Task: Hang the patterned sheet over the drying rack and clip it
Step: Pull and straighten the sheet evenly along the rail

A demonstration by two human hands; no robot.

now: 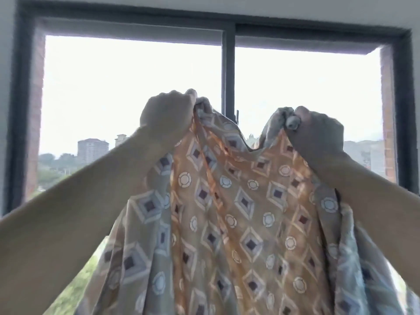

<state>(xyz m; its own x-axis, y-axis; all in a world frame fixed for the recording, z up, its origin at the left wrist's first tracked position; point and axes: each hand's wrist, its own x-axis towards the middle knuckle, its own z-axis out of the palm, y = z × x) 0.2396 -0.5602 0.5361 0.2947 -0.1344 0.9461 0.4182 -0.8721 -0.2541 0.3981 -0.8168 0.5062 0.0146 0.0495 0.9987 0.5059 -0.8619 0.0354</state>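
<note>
The patterned sheet [238, 212], orange and grey with diamonds and round motifs, hangs raised in front of me. My left hand [167, 114] grips a bunched part of its top edge. My right hand [318, 135] grips another bunch of that edge further right. Between the two hands the edge sags into a dip. The sheet falls out of the bottom of the view. No drying rack or clip is in sight.
A large window with a dark frame [228, 71] fills the background, its centre bar just behind the sheet. Brick reveals [388, 114] flank the glass. Outside are buildings and trees.
</note>
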